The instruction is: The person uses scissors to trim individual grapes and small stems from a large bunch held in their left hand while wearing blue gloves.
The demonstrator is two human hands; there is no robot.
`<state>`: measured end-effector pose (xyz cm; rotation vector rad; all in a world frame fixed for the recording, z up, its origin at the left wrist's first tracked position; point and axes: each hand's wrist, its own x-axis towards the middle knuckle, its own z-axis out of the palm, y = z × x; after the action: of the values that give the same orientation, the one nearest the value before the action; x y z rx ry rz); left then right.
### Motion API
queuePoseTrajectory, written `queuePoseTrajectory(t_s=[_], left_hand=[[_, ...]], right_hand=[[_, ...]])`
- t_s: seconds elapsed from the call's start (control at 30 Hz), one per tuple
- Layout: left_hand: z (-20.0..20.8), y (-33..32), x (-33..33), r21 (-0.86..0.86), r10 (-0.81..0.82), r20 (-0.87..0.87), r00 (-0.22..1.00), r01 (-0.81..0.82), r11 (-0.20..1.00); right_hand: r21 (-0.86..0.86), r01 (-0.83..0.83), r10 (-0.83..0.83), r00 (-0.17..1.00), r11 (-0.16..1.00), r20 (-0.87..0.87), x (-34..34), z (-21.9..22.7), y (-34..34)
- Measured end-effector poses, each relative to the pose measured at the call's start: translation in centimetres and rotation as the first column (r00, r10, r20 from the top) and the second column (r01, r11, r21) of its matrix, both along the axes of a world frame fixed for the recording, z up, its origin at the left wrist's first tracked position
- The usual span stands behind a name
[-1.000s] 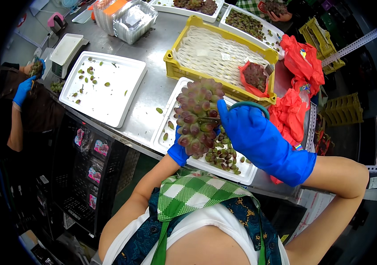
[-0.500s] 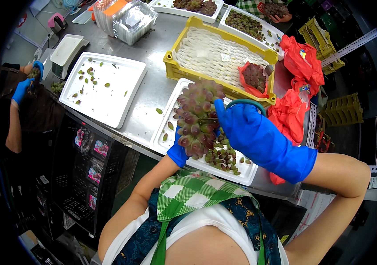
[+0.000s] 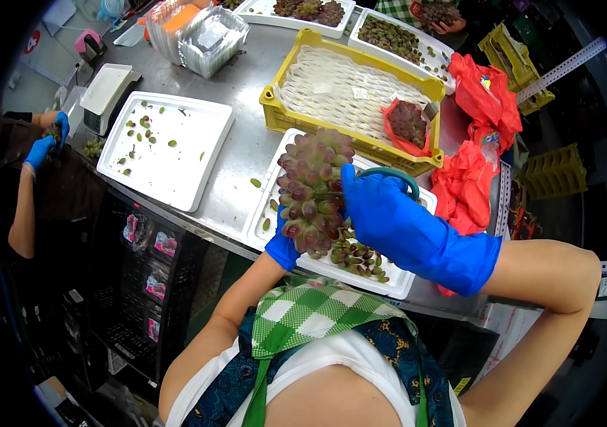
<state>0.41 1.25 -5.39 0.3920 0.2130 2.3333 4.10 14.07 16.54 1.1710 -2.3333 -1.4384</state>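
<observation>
A large bunch of reddish-green grapes (image 3: 313,188) hangs over a white tray (image 3: 394,285). My left hand (image 3: 281,249), in a blue glove, grips the bunch from below and is mostly hidden behind it. My right hand (image 3: 389,213), also in a blue glove, is closed on green-handled scissors (image 3: 394,174) pressed against the right side of the bunch. Several loose cut grapes (image 3: 353,256) lie on the tray beneath.
A second white tray (image 3: 168,153) with scattered grapes lies to the left, with a white scale (image 3: 104,89) beyond it. A yellow crate (image 3: 353,78) with white netting stands behind, red bags (image 3: 478,142) to its right. Another person's blue-gloved hands (image 3: 44,142) work at far left.
The bunch has turned slightly in my hands and my right hand with the scissors has shifted a little against it. The other person's hands at far left have moved.
</observation>
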Motion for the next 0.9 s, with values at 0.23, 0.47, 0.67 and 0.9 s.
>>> queuePoseTrajectory(t_s=[0.23, 0.47, 0.67, 0.9], left_hand=[[-0.2, -0.2, 0.2, 0.007, -0.018, 0.042, 0.999, 0.017, 1.0], [0.0, 0.0, 0.1, 0.007, -0.031, 0.072, 0.997, 0.03, 1.0], [0.3, 0.2, -0.2, 0.013, -0.03, 0.095, 0.995, 0.028, 1.0], [0.6, 0.4, -0.4, 0.03, -0.032, 0.124, 0.992, 0.028, 0.999]], right_hand=[[0.0, -0.025, 0.024, 0.992, 1.0, -0.12, 0.2, -0.4, 0.7], [-0.209, 0.068, -0.07, 0.998, 0.976, 0.0, 0.6, -0.2, 1.0], [-0.425, 0.175, -0.124, 0.982, 0.888, 0.145, 0.9, 0.3, 1.4], [-0.42, 0.42, -0.308, 0.9, 0.805, 0.31, 0.7, 0.5, 1.4]])
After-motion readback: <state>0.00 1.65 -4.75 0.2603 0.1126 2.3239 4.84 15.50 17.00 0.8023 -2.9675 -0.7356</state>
